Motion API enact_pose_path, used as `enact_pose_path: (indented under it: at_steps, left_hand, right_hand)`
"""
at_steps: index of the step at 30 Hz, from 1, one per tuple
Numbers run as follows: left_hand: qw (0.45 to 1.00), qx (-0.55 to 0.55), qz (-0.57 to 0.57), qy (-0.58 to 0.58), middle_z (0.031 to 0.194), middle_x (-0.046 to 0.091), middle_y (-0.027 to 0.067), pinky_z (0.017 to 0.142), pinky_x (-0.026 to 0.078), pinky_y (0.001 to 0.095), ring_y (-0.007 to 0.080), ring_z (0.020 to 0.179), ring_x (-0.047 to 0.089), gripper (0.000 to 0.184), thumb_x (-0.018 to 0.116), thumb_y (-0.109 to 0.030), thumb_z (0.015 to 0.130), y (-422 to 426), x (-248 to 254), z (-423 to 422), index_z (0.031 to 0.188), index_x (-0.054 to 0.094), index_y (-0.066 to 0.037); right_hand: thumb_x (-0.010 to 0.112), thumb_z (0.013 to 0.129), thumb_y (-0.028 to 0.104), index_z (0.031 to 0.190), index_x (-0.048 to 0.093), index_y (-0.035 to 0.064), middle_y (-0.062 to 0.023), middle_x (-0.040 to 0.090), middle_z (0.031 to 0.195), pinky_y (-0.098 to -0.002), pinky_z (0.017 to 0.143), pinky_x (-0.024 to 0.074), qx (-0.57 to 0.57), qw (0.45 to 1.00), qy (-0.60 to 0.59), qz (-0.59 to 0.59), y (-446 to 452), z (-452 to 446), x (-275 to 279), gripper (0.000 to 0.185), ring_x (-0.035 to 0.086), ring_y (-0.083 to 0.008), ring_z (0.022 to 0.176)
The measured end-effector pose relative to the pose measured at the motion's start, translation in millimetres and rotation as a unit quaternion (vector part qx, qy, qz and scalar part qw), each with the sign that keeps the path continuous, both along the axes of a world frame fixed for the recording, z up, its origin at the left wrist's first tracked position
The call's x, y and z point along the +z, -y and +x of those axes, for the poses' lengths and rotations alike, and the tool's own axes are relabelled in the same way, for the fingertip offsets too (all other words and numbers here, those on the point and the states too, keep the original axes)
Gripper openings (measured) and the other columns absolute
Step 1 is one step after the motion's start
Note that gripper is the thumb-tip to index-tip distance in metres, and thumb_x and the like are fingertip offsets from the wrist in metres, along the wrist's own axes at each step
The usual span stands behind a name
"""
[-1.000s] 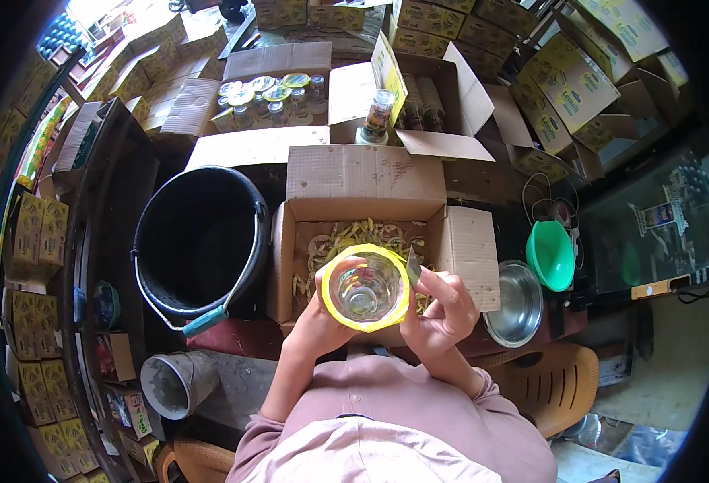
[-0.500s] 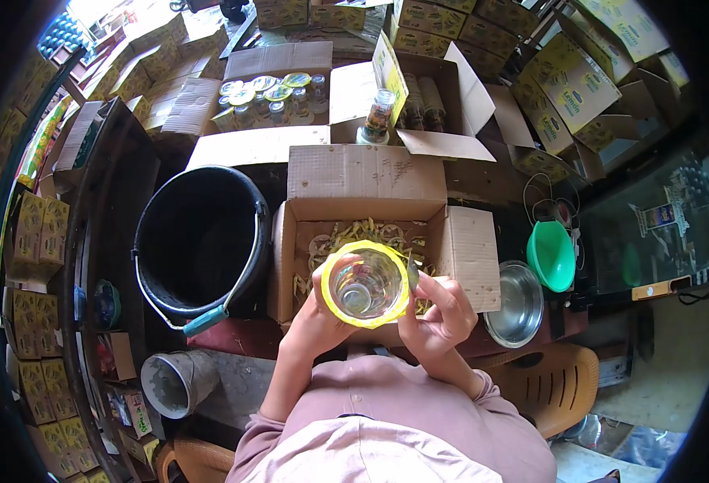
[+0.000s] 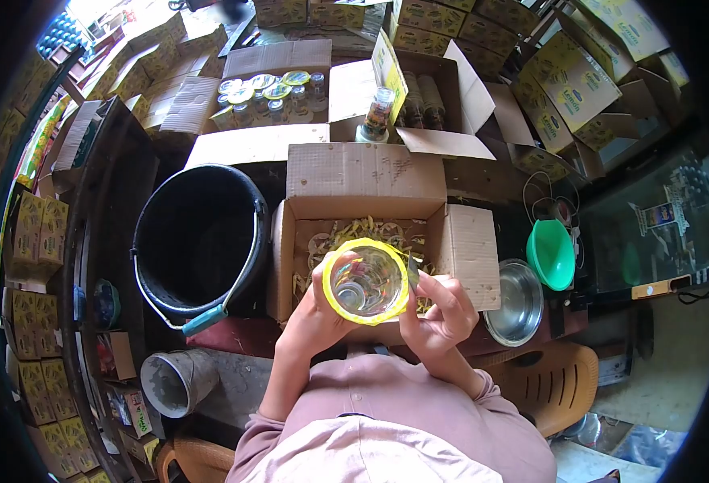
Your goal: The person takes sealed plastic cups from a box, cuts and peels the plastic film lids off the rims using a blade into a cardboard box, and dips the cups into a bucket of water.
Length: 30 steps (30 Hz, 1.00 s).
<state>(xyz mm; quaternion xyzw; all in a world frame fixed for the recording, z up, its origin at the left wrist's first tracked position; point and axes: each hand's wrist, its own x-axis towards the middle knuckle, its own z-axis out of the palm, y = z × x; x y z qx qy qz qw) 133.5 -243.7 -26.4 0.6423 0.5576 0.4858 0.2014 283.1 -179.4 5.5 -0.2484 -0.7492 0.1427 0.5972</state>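
A clear glass jar [image 3: 365, 282] with a bright yellow rim faces up toward the camera. Around its left side my left hand [image 3: 319, 312] is closed. My right hand [image 3: 441, 312] pinches a small thin blade [image 3: 413, 272] at the right edge of the rim. Both hands are over the front of an open cardboard box [image 3: 366, 175], whose bottom holds yellow-green strips [image 3: 362, 231]. What the strips are made of is hard to tell.
Left of the box stands a black bucket [image 3: 197, 241]; a grey bucket [image 3: 165, 385] is below it. A metal bowl [image 3: 515, 304] and a green bowl [image 3: 551, 254] lie right. Behind are lidded jars [image 3: 263, 83] and a box of bottles [image 3: 467, 92].
The jar has tilted slightly in my left hand, so its base shows further to the left. My right hand has barely moved at the rim.
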Motion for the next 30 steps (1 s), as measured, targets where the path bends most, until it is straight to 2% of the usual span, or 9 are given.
enact_pose_path:
  at_steps: [14, 20, 25, 30]
  left_hand:
    - [0.999, -0.020, -0.026, -0.011, 0.122, 0.043, 0.0216, 0.089, 0.043, 0.0402, 0.0358, 0.107, 0.051, 0.079, 0.075, -0.021, 0.070, 2.3, 0.4, -2.4, 0.125, 0.021, -0.004]
    - [0.996, -0.046, -0.046, 0.058, 0.121, 0.045, 0.0186, 0.088, 0.044, 0.0393, 0.0326, 0.107, 0.052, 0.078, 0.076, -0.018, 0.068, 2.1, -0.7, -4.5, 0.126, 0.025, -0.006]
    - [0.992, -0.071, -0.056, 0.089, 0.120, 0.047, 0.0141, 0.091, 0.042, 0.0362, 0.0285, 0.108, 0.051, 0.075, 0.077, -0.017, 0.065, 1.6, -1.7, -5.4, 0.126, 0.034, -0.006]
    - [0.989, -0.073, -0.052, 0.117, 0.118, 0.048, 0.0123, 0.092, 0.041, 0.0345, 0.0264, 0.109, 0.050, 0.076, 0.079, -0.020, 0.062, 1.0, -2.4, -5.0, 0.125, 0.038, -0.005]
  right_hand:
    - [0.067, 0.064, -0.008, 0.094, 0.064, -0.0004, -0.0072, 0.058, 0.068, -0.0250, 0.049, 0.0461, 0.000, 1.000, 0.013, 0.004, -4.7, -2.4, -2.5, 0.031, 0.056, -0.0158, 0.056]
    - [0.068, 0.065, -0.008, 0.095, 0.064, 0.0016, -0.0089, 0.060, 0.068, -0.0245, 0.049, 0.0460, 0.026, 0.999, -0.003, -0.043, -5.3, -0.7, -0.1, 0.032, 0.058, -0.0161, 0.057]
    - [0.067, 0.065, -0.008, 0.095, 0.064, 0.0018, -0.0092, 0.060, 0.068, -0.0240, 0.050, 0.0458, 0.061, 0.996, -0.018, -0.062, -8.4, -0.5, 1.1, 0.031, 0.058, -0.0156, 0.057]
    - [0.068, 0.065, -0.008, 0.094, 0.064, 0.0018, -0.0095, 0.060, 0.068, -0.0243, 0.050, 0.0458, 0.040, 0.997, -0.009, -0.061, -5.0, 0.2, -0.3, 0.031, 0.058, -0.0157, 0.056]
